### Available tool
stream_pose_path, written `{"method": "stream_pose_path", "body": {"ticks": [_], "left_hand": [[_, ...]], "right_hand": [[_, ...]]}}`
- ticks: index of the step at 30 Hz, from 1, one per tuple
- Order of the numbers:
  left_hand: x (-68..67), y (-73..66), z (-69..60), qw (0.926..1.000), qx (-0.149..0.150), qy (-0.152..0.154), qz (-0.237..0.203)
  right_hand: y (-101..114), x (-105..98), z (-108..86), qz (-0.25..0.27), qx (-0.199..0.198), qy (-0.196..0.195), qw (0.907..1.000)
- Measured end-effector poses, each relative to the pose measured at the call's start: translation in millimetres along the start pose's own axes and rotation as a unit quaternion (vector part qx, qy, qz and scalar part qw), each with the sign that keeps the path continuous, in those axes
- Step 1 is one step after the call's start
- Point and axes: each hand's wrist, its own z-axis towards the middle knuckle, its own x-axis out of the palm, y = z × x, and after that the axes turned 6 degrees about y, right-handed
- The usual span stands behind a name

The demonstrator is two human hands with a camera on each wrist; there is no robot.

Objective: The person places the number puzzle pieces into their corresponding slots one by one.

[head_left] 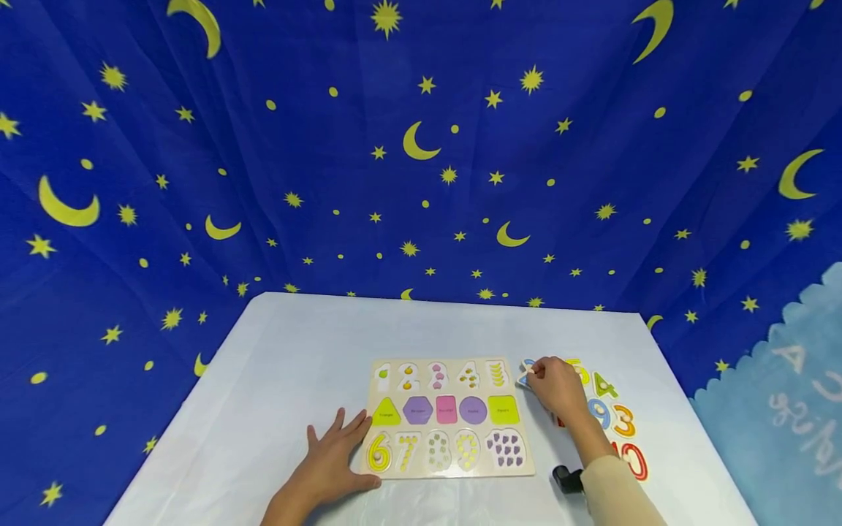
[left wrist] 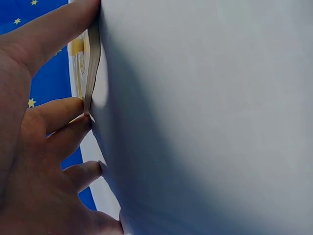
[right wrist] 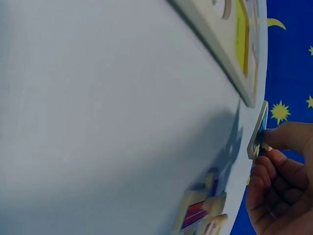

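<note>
A wooden number puzzle board lies on the white table. A yellow 6 sits in its bottom-left recess; fruit pictures show in the other number recesses. My left hand has its fingers spread, with the fingertips and thumb touching the board's left side. Beyond the board's top-right corner, my right hand pinches a blue number piece between thumb and finger. In the right wrist view this blue piece is tilted up on edge; its digit is partly hidden.
Right of the board lie loose number pieces, among them a green 4, a blue 9, an orange 3 and a red 0. A black object is by the right forearm. A blue starry cloth hangs behind the table.
</note>
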Motion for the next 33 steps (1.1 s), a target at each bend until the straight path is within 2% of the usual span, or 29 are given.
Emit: {"method": "stream_pose_path", "body": {"ticks": [9, 20, 29, 33], "left_hand": [[-2.3, -0.9, 1.0, 1.0000, -0.002, -0.001, -0.001], [-3.8, -0.5, 1.6, 1.0000, -0.005, -0.002, 0.004], [-1.7, 0.4, 2.9, 0.9999, 0.012, -0.003, 0.000], [-0.3, 0.9, 0.5, 1.0000, 0.002, 0.002, -0.004]], "right_hand": [[15.5, 5.1, 3.0, 0.032, -0.018, 0.001, 0.9993], [27.6, 12.1, 6.9, 0.031, -0.030, 0.010, 0.9990], [35.7, 13.9, 3.8, 0.018, -0.048, 0.001, 0.9987], [39.5, 17.4, 4.8, 0.023, -0.059, 0.011, 0.9980]]}}
